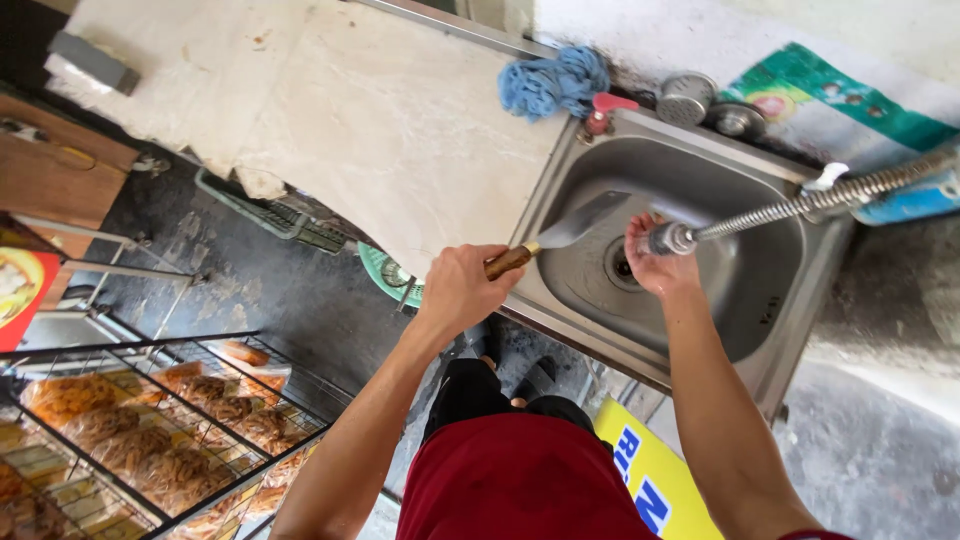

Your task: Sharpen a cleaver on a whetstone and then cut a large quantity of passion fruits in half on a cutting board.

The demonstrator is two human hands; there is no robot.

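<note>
My left hand [462, 287] grips the wooden handle of a metal spatula [585, 222], whose flat blade reaches out over the steel sink [770, 300]. My right hand [655, 262] is cupped under the nozzle of a flexible metal spray hose [800, 206] above the drain, close to the spatula's blade. The hose runs in from the right edge. I cannot tell whether water is flowing.
A pale stone countertop [380, 120] lies left of the sink, with a blue cloth [552, 82] and a red tap handle [603, 108] at the sink's back corner. Metal strainers [688, 98] sit behind the basin. A wire rack of packaged snacks [150, 430] stands lower left.
</note>
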